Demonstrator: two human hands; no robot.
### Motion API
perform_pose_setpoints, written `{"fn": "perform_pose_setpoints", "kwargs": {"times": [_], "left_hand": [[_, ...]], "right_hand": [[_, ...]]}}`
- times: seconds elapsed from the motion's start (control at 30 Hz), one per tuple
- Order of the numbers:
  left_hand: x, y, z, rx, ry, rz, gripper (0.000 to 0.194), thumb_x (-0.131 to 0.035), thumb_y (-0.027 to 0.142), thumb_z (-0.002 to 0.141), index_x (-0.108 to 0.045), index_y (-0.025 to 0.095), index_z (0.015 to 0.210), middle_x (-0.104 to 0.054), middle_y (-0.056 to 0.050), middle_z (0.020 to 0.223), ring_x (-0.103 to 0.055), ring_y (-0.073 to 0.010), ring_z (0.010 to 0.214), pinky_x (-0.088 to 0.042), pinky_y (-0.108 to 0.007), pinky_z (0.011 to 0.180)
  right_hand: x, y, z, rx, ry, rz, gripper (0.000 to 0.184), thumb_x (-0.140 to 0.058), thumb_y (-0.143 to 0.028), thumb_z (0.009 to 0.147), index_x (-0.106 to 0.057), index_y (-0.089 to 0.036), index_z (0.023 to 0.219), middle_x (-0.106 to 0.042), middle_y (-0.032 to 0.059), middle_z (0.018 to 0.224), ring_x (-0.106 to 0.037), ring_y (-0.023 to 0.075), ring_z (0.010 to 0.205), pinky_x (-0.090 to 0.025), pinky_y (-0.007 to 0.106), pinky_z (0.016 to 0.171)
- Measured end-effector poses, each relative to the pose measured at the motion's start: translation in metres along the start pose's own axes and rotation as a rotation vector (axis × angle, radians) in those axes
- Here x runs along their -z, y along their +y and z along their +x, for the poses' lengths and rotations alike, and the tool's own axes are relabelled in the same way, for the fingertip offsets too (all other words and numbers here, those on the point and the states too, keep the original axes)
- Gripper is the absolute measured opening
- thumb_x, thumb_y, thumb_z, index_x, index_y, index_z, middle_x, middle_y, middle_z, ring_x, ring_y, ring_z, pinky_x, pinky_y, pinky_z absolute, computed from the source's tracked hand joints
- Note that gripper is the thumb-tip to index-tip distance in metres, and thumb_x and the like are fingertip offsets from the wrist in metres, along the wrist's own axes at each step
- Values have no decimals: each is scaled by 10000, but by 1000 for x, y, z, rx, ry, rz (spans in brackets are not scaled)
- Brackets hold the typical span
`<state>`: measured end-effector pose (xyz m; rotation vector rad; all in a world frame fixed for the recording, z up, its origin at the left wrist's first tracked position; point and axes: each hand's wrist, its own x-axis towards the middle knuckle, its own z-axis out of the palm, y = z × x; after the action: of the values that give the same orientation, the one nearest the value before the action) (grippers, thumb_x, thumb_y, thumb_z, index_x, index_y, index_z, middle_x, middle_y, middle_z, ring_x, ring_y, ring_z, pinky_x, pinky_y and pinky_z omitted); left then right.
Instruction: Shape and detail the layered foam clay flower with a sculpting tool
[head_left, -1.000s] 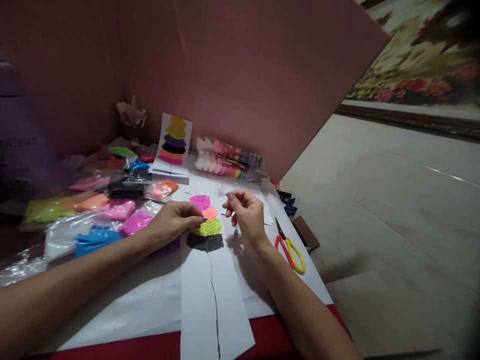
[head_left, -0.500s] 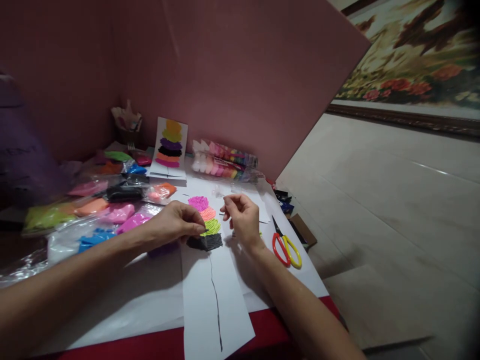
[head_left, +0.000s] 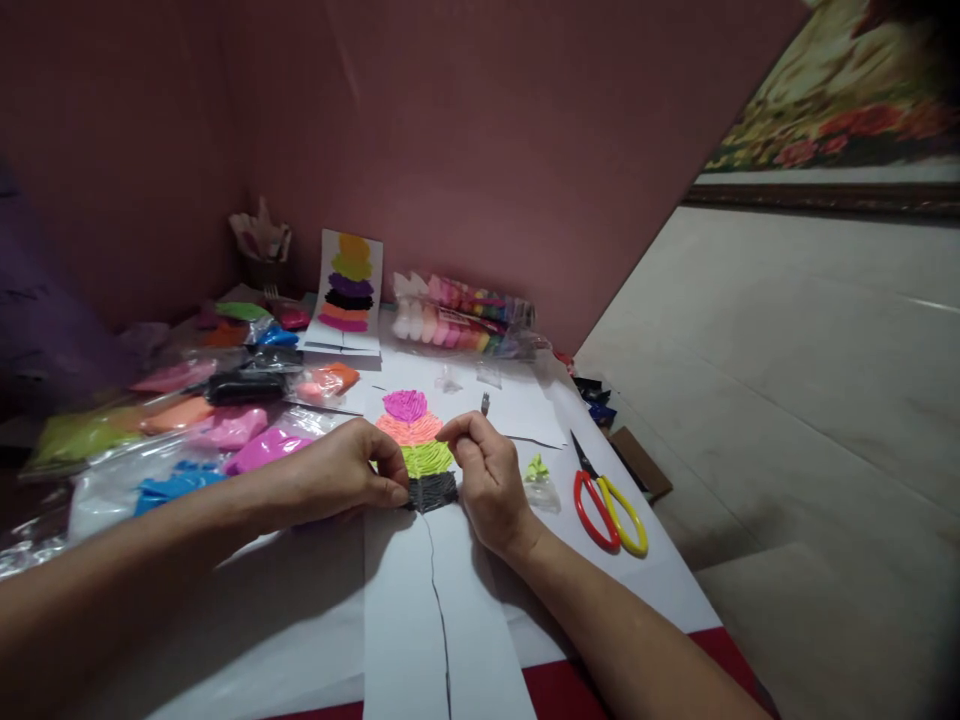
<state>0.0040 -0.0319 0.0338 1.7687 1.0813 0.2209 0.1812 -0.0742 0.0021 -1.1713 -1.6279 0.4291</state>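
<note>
A white sheet bears a layered clay picture with a dark stem line below it. Its bands run from magenta clay through salmon clay and lime-green clay to black clay. Thumb and index finger of my left hand are pinched together at the black band's left end; whatever they hold is hidden. My right hand is curled, its index fingertip at the right edge of the green band; I cannot make out anything in it. Fork tines show just past its knuckles.
Red-and-yellow-handled scissors and a small bag of green clay lie to the right. Bagged clays crowd the left. Behind stand a colored sample card, packs of clay and a brown cup.
Both hands have come down closer to the picture. The left pinch has moved from the green band to the black band's left end. The right fingertips have reached the green band's edge.
</note>
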Motion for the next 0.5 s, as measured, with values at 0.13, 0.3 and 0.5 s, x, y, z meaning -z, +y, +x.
{"fn": "perform_pose_setpoints", "kwargs": {"times": [0.13, 0.3, 0.5], "left_hand": [[-6, -4, 3, -86, 45, 80, 156, -633, 314, 651, -659, 161, 667, -501, 53, 482, -398, -95, 446, -276, -203, 421], [-11, -10, 6, -117, 61, 139, 155, -622, 313, 670, -677, 168, 676, -574, 30, 587, -455, -111, 532, -320, -207, 471], [-12, -8, 6, -105, 76, 171, 183, -612, 326, 681, -679, 156, 682, -561, 25, 580, -448, -114, 537, -323, -219, 484]], "right_hand": [[-2, -2, -3, 12, 1, -13, 190, -391, -117, 832, -568, -184, 828, -526, -24, 672, -481, 129, 606, -370, 249, 606], [-5, 2, -2, -40, 28, -32, 187, -412, -109, 813, -582, -185, 831, -552, -22, 689, -485, 131, 612, -374, 247, 611], [-5, 5, 0, -83, 46, -23, 197, -412, -108, 802, -591, -189, 816, -564, -22, 686, -487, 133, 611, -382, 250, 624]]}}
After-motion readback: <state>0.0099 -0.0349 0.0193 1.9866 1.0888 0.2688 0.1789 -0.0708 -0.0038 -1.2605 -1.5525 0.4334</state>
